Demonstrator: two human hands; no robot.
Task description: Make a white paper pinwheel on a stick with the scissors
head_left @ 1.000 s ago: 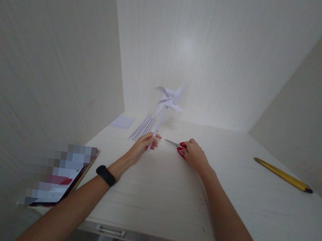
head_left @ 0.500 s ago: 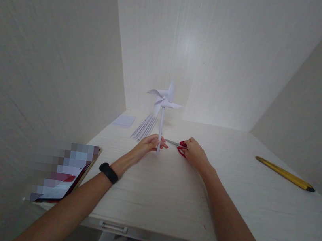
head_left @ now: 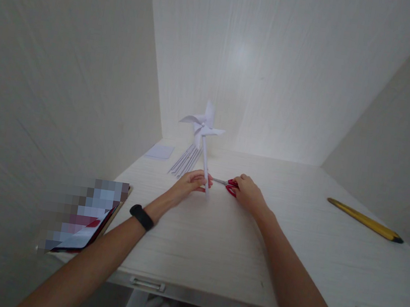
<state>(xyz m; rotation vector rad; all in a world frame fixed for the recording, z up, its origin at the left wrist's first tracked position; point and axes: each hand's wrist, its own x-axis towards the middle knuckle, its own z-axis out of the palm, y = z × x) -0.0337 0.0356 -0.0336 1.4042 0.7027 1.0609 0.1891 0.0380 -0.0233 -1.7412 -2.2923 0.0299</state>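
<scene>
Pinwheel (head_left: 203, 124) well behind desk's front edge (head_left: 193, 288)

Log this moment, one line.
left hand: holds white pinwheel by stick | right hand: holds red-handled scissors | beyond left hand: thin strips | far right: yellow item

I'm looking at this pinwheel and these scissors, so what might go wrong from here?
The scissors in the right hand point toward the left hand, so a slip might nick its fingers.

The left hand grips the pinwheel low on its stick, so the top could sway or tip.

Its thin vanes might also crease if bumped.
</scene>
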